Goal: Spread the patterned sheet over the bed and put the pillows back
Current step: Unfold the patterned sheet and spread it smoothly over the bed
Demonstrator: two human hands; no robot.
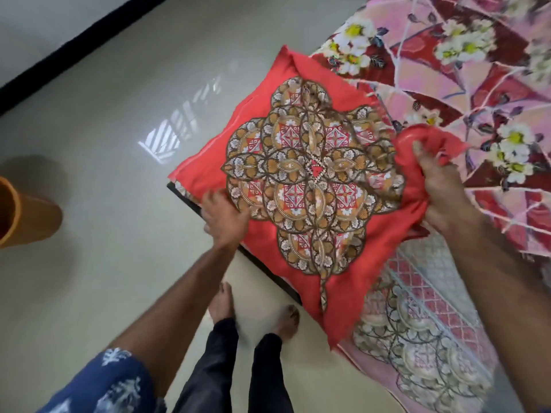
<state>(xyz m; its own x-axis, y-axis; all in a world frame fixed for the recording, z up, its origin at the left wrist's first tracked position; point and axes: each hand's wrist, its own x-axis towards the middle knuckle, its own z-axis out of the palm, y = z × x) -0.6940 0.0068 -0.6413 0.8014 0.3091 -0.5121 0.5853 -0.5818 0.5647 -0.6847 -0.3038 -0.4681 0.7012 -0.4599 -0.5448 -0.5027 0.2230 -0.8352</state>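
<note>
Orange bin (28,213) stands on the floor (104,129) far left, near my swing path. Left hand (225,217) grips the red pillow (313,186) edge, fingers curled under. Pillow hangs over the bed (190,201) corner. Right hand (441,192) bunches only the cover; I judge it may slip, and dragging could rumple the flowered sheet (465,70).

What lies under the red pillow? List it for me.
Below the red pillow, held in the left hand and right hand, show the dark bed edge, the floral sheet and a lattice-patterned cloth. Whatever sits directly beneath its middle is covered.
</note>
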